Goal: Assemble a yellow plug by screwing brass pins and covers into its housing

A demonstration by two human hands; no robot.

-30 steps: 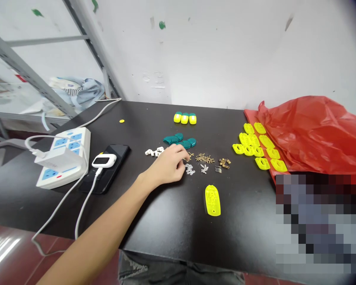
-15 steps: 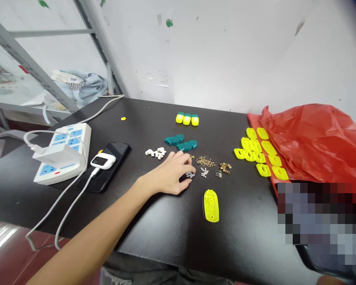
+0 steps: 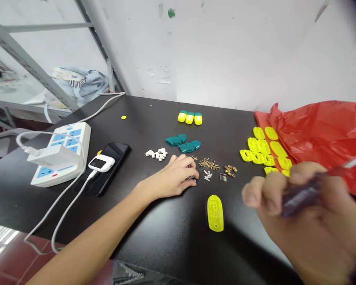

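On the table, my left hand [image 3: 176, 177] bends its fingers down over small grey metal pieces [image 3: 192, 179], thumb and forefinger drawn close together. Whether a piece is pinched there is hidden. My right hand [image 3: 307, 221], blurred, is wrapped round the dark handle of a screwdriver [image 3: 302, 196], its metal shaft pointing right. Between the hands lies a yellow plastic shell [image 3: 215, 213], hollow side up. Beyond it are brass screws [image 3: 209, 164], silvery clips [image 3: 207, 175], thin pins [image 3: 223, 177] and brass fittings [image 3: 230, 170].
Teal covers [image 3: 182, 143], white plastic pieces [image 3: 157, 154] and three yellow-and-teal cases [image 3: 190, 117] lie farther back. Yellow parts [image 3: 258, 145] sit by a red plastic bag [image 3: 320, 130]. A power strip [image 3: 61, 150], cables and a phone [image 3: 115, 152] occupy the left.
My right hand has come into view at the right with the screwdriver. My left hand stays over the grey pieces, its thumb and forefinger nearer each other. The view has shifted slightly.
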